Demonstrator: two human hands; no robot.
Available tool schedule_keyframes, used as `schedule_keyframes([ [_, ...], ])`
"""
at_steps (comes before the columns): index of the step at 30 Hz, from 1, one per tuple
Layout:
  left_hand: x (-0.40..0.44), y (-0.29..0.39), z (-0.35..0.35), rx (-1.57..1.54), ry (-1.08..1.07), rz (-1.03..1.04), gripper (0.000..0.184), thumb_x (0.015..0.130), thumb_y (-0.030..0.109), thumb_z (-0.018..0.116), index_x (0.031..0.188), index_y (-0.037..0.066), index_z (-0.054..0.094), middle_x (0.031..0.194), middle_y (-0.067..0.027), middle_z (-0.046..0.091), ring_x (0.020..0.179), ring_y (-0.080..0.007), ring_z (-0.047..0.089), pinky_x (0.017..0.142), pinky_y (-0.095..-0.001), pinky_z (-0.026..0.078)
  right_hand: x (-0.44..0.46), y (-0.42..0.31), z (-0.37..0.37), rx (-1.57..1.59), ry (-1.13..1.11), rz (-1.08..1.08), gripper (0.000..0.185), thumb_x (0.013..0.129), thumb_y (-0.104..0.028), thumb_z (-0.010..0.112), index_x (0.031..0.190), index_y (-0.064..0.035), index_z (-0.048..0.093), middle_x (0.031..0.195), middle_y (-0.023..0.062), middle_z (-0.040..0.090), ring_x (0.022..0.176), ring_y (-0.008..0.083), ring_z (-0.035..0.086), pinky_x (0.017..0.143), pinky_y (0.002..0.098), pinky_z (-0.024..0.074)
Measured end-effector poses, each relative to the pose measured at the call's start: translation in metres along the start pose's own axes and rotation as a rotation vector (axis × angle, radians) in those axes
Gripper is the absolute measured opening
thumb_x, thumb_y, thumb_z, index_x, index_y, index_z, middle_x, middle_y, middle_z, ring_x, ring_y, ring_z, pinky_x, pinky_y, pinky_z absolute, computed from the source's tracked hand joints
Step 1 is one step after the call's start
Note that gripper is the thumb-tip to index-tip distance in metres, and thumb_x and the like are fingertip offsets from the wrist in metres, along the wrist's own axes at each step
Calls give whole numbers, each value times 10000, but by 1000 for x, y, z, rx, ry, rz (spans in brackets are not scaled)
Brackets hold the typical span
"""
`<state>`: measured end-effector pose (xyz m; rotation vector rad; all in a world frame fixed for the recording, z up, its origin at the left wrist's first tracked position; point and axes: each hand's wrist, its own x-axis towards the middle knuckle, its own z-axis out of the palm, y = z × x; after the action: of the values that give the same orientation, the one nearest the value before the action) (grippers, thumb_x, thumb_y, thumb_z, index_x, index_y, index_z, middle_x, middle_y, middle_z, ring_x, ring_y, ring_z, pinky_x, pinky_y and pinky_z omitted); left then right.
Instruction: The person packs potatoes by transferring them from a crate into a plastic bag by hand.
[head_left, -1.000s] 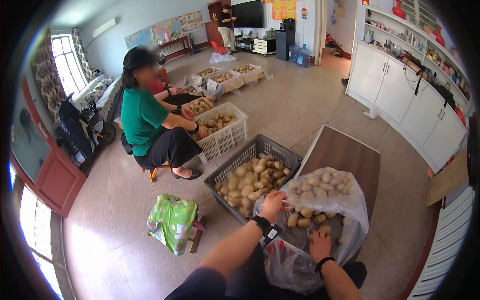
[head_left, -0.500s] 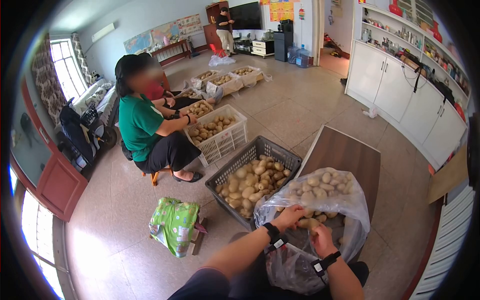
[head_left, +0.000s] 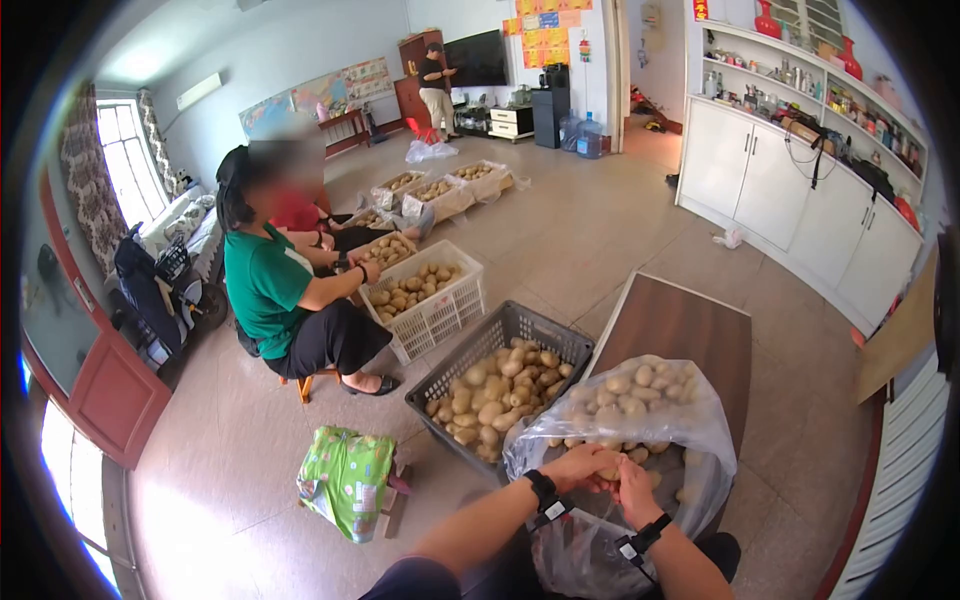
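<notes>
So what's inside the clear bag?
Potatoes: some show through the film at the bag's far end, others at its open mouth, near the left hand and right hand. Whatever lies under the top potatoes or behind the hands is covered.

Readable text: none that can be made out
Orange wall posters [head_left: 545, 47]: printed, with characters too small to read
Wall charts [head_left: 275, 116]: coloured and printed, any wording too small to tell
Red strip [head_left: 700, 9], upper right: pale marks, illegible
Green bag [head_left: 345, 475]: printed panels, too blurred to read
White wrist tags [head_left: 627, 550]: nothing legible
</notes>
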<state>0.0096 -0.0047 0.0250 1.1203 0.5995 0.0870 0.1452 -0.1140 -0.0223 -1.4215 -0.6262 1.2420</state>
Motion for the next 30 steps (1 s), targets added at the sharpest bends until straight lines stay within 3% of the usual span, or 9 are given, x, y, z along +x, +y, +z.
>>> schedule_keyframes([
  [3, 10, -11, -3, -55, 35, 49, 360, 919, 359, 625, 1090, 43, 598, 864, -38, 657, 653, -108, 624, 521, -218, 487, 5, 5, -2, -34, 76, -63, 420, 1020, -441, 403, 832, -113, 586, 588, -1, 510, 445, 86, 427, 415, 230, 330],
  [4, 13, -14, -9, -14, 23, 37, 443, 915, 388, 620, 1173, 30, 584, 1010, -75, 648, 741, -146, 646, 590, -250, 520, 4, 5, -2, 3, 110, -79, 408, 1021, -403, 419, 809, -93, 578, 639, -3, 526, 520, 100, 479, 469, 254, 372],
  [5, 15, -18, -12, -7, 21, 38, 443, 915, 388, 620, 1173, 30, 584, 1010, -75, 648, 741, -146, 646, 590, -250, 520, 13, 21, -10, 6, 113, -84, 408, 1021, -403, 419, 809, -93, 578, 639, -3, 526, 520, 100, 479, 469, 254, 372],
  [7, 13, -19, -14, -137, 177, 65, 409, 911, 360, 645, 1165, 49, 565, 924, -61, 652, 667, -131, 627, 549, -237, 517, 39, 60, -35, -319, 212, -354, 364, 988, -342, 486, 896, -12, 609, 752, 74, 602, 697, 210, 582, 644, 353, 471],
  [8, 11, -17, -15, -136, 175, 62, 409, 911, 360, 645, 1165, 49, 565, 924, -61, 652, 667, -131, 627, 549, -237, 517, 35, 59, -41, -317, 214, -352, 364, 988, -342, 486, 896, -12, 609, 752, 74, 602, 697, 210, 582, 644, 353, 471],
  [13, 1, 2, -23, -352, 318, 186, 409, 930, 377, 625, 1173, 59, 540, 957, -71, 639, 675, -151, 632, 592, -258, 552, 19, 52, -73, -985, 626, -430, 357, 861, -244, 613, 1068, 46, 594, 1091, 234, 600, 1067, 415, 526, 956, 479, 392],
  [14, 1, 5, -24, -355, 320, 182, 409, 930, 377, 625, 1173, 59, 540, 957, -71, 639, 675, -151, 632, 592, -258, 552, 15, 45, -82, -981, 555, -279, 439, 839, -220, 631, 1160, 65, 538, 1216, 252, 535, 1180, 409, 460, 1022, 485, 340],
  [21, 5, -5, -74, -646, 350, 391, 330, 991, 320, 528, 1181, 50, 519, 1016, -113, 624, 784, -241, 630, 645, -361, 539, 18, 38, -104, -1141, 633, -353, 576, 799, -146, 661, 1279, 72, 430, 1321, 281, 440, 1257, 430, 394, 1086, 469, 303],
  [30, 20, -36, -143, -926, 800, 459, 351, 975, 240, 515, 1262, 47, 458, 1130, -160, 583, 851, -334, 638, 718, -433, 586, 38, 53, -131, -970, 663, -270, 572, 778, -83, 672, 1263, 62, 405, 1371, 290, 393, 1291, 444, 358, 1104, 469, 295],
])
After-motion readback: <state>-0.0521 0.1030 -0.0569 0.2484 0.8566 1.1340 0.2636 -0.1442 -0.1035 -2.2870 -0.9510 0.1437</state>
